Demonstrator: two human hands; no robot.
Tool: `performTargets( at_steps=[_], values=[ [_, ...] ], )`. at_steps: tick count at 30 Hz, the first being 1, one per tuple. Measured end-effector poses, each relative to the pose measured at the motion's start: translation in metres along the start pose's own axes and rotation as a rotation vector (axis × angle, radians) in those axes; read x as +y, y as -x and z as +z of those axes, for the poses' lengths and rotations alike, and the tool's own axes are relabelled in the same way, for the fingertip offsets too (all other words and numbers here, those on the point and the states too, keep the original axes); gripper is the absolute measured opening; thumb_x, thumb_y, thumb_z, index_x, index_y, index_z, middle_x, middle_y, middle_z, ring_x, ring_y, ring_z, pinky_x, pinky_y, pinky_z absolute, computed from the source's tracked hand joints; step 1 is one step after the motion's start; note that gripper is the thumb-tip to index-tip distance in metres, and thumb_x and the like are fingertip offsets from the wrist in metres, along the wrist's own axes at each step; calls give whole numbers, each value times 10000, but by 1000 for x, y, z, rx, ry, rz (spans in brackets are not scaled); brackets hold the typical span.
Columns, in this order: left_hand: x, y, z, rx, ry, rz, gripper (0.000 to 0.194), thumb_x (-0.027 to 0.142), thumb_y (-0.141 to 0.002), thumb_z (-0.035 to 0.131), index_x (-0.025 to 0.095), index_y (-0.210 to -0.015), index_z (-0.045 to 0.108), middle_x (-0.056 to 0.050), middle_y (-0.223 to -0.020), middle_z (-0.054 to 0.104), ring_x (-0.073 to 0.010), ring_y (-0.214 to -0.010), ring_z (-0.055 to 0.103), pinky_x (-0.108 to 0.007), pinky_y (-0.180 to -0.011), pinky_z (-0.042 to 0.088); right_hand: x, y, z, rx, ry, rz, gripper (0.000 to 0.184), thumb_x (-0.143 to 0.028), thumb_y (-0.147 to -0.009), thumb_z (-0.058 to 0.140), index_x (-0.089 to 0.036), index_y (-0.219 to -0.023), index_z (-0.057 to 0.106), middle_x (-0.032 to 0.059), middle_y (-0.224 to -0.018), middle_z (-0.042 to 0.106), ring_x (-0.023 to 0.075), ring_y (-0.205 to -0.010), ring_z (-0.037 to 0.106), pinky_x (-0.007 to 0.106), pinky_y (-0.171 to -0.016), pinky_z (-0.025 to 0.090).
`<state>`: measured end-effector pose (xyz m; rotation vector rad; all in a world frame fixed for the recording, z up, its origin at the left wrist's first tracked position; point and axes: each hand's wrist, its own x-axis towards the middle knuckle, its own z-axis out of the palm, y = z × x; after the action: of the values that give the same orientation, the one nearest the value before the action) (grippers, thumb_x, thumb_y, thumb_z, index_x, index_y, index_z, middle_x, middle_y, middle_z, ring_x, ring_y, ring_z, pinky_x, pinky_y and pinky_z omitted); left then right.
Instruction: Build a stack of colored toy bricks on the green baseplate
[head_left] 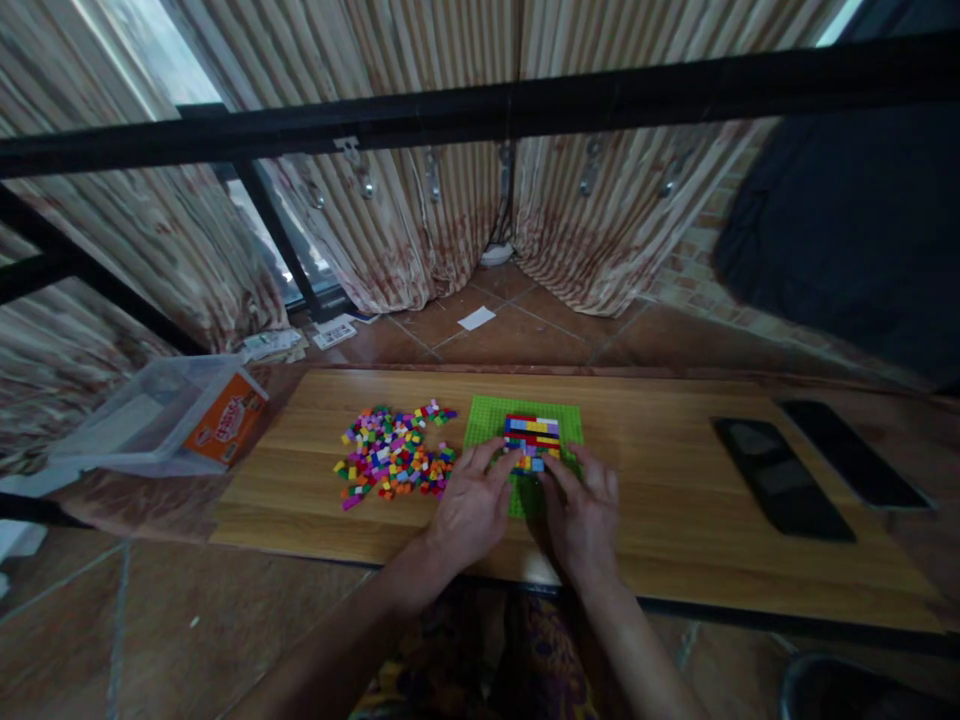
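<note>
A green studded baseplate (480,408) lies on the low wooden table. On it stands a block of toy building bricks (532,430) in rows of red, yellow, blue, black and white. My left hand (476,500) is at its near left side, with curled fingertips against the bricks. From the near right, my right hand (586,505) presses its thumb and index finger on the light-blue and orange front row. Both hands are closed on the build; any single brick between the fingers is too small to make out. Left of the baseplate spreads a pile of loose bricks (394,450).
A clear plastic tub (150,420) with an orange label is at the left. Two dark flat devices, one phone-like (780,475) and another (855,455), lie at the table's right end. A black metal bar (450,120) crosses above, before striped curtains (420,230).
</note>
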<state>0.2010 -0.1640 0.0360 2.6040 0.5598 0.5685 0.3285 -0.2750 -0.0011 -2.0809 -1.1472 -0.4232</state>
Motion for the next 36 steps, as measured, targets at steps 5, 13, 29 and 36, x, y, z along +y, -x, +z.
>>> performTargets(
  at_steps=[5, 13, 29, 36],
  values=[
    [1, 2, 6, -47, -43, 34, 509, 144, -902, 438, 265, -1397, 440, -92, -1402, 468, -266, -1285, 444, -468, -1078, 403, -4, 6, 3, 21, 83, 14, 272, -311, -941, 494, -257, -1116, 694, 105, -1332, 546, 284, -1182, 454, 457, -942, 395],
    [0, 5, 11, -101, -93, 71, 631, 79, -846, 446, 276, -1441, 380, -110, -1459, 407, -278, -1322, 408, -472, -1086, 383, -5, 6, 6, 14, 75, 55, 272, -329, -937, 504, -253, -1123, 688, 114, -1360, 541, 300, -1232, 432, 484, -964, 379],
    [11, 3, 13, -111, -438, 88, 578, 108, -888, 469, 293, -1433, 408, -108, -1423, 474, -262, -1255, 483, -426, -1005, 453, -4, 13, -1, 40, 89, -49, 232, -211, -930, 499, -184, -1027, 708, 138, -1287, 573, 264, -1133, 499, 444, -937, 424],
    [21, -2, 13, -93, -589, 130, 423, 192, -935, 457, 227, -1353, 506, -112, -1337, 557, -277, -1151, 551, -440, -931, 492, -9, 14, -5, -6, 157, -72, 265, -240, -857, 539, -177, -1073, 679, 145, -1297, 560, 306, -1119, 478, 455, -903, 415]
  ],
)
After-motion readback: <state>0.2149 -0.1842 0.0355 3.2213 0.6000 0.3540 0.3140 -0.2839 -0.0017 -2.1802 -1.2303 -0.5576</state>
